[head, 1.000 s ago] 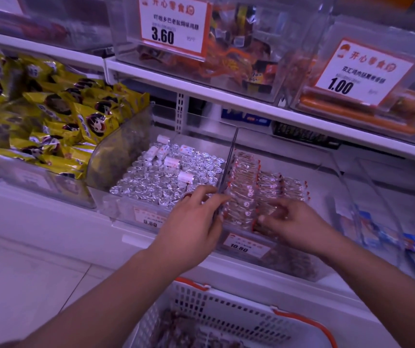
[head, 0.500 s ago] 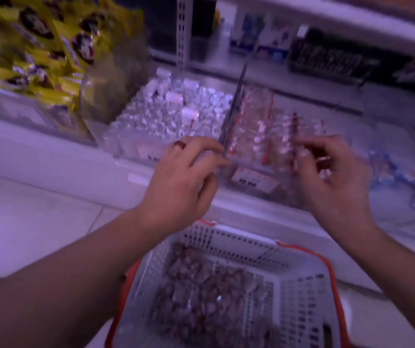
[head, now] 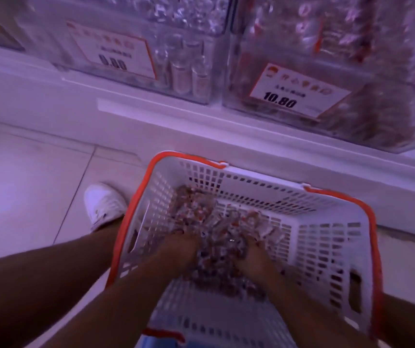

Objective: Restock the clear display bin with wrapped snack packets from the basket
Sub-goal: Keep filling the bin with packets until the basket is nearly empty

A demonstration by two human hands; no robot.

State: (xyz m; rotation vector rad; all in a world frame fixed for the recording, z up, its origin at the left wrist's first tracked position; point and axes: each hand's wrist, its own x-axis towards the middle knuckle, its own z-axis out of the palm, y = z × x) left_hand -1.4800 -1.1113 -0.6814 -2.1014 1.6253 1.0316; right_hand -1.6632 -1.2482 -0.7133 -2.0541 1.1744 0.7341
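A white basket with an orange rim [head: 373,222] sits on the floor below the shelf. A heap of wrapped snack packets [head: 216,229] lies in it. My left hand [head: 179,247] and my right hand [head: 254,254] are both deep in that heap, one on each side. Their fingers curl down into the packets and the fingertips are partly buried. Above, the clear display bin [head: 382,116] with the 10.80 price tag [head: 294,95] holds rows of the same red-marked packets. The frame is blurred.
Left of the display bin stands a second clear bin [head: 191,71] of silver-wrapped sweets with a 0.80 tag. A white shelf ledge [head: 176,121] juts out above the basket. My white shoe [head: 103,204] rests on the tiled floor beside the basket's left wall.
Both hands left the display bin and dropped into the basket's heap of packets. My view tipped down from the shelf to the basket and floor.
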